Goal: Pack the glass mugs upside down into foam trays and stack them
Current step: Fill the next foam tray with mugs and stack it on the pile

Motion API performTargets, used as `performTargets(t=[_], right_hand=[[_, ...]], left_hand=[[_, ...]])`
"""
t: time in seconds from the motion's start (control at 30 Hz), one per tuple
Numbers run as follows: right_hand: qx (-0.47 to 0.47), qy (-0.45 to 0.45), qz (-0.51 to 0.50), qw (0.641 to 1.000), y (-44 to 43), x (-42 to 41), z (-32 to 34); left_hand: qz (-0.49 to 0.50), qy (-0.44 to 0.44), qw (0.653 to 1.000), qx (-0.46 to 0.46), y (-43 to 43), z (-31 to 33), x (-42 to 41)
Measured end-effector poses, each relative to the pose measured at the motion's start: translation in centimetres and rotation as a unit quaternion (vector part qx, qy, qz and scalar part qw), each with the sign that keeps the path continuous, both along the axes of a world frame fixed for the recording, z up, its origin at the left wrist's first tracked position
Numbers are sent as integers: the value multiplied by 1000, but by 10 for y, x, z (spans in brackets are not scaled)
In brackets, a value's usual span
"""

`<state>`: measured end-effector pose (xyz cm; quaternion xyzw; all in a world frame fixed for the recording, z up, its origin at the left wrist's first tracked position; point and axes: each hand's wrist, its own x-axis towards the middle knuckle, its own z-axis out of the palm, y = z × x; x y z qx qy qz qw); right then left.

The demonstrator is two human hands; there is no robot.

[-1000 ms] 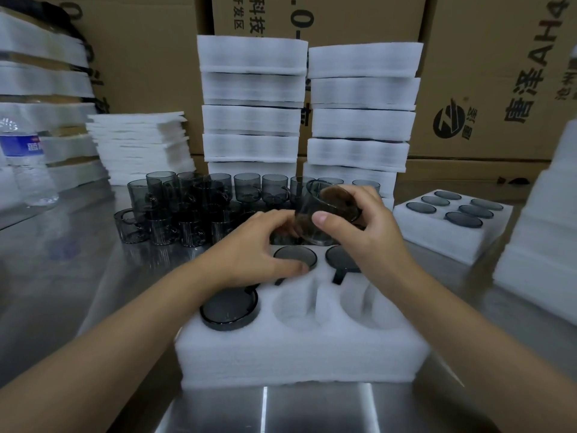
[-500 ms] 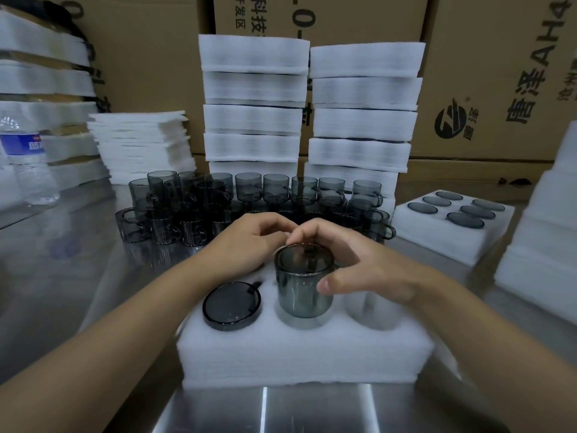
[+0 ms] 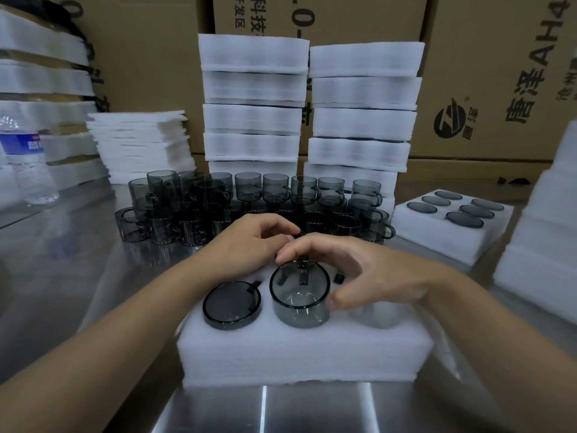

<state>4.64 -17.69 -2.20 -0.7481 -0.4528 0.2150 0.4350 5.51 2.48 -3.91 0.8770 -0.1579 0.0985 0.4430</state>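
Two bare hands meet over a foam tray [image 3: 299, 354] on a steel table [image 3: 78, 292]: the right hand [image 3: 368, 276] curls round an upturned glass mug [image 3: 299, 296], thumb at its near right side and fingers at the far rim, while the left hand [image 3: 253, 242] hovers just behind with fingertips pinched near the mug's handle; whether it grips anything cannot be told. The mug sits partway down the front middle pocket, base up and proud of the foam. A second mug [image 3: 231, 304] lies almost flush in the pocket to its left, and the pocket to the right looks empty. Smooth, thin-walled glass of this kind is likely light, slick and easily chipped, so the safest hold appears to be across the base and side wall, pressing straight down with the handle lined up to its slot; the soft foam should give a little and grip the rim. Behind the tray, a crowd of unpacked mugs [image 3: 268, 198] stands close enough for a knuckle or elbow to knock. A filled tray [image 3: 449, 229] rests at right, stacks of trays [image 3: 306, 104] and cartons [image 3: 499, 73] rise at the back, thin foam sheets [image 3: 140, 145] and a water bottle [image 3: 25, 164] at left.
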Motion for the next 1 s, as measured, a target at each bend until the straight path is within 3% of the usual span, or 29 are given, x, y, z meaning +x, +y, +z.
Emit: performTargets(t=[0.17,0.3,1.0], right_hand=[[105,-5,-108,989,1,5,0],[125,-54,-167,977,9,5,-6],[101,-113,-188,971,16,13,-19]], left_hand=[[-1,-9,1000,3,-1,0,0],[0,3,1000,-2,-1,0,1],[-6,-4,999,34,0,2,-1]])
